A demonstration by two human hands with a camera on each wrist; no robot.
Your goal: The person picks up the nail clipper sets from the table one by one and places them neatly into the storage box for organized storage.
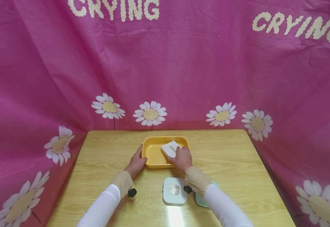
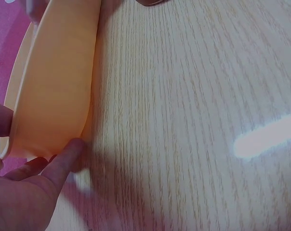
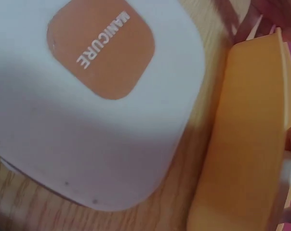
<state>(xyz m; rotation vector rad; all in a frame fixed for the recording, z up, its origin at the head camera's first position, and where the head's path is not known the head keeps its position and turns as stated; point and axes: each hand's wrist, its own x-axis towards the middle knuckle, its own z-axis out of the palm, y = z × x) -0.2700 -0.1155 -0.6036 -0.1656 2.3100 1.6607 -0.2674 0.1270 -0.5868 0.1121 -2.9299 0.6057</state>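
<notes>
A yellow-orange plastic tray (image 1: 153, 153) with raised walls sits towards the back of the table. At its left end my left hand (image 1: 136, 163) grips the wall, thumb over the rim and fingers along the outside. The left wrist view shows those fingers (image 2: 63, 161) against the tray's lower corner. My right hand (image 1: 183, 158) reaches over the tray's near right side and holds a small white box (image 1: 169, 148) with gold lettering. That box is tilted inside the tray, its near right corner hidden by the hand.
Nearer me lies a white rounded-square case (image 1: 167, 198); its copper-coloured label (image 3: 104, 48) reads MANICURE. A mint-green case (image 1: 201, 201) is partly covered by my right forearm. Pink fabric (image 1: 182, 72) with daisies hangs behind and beside the wooden table (image 1: 102, 151).
</notes>
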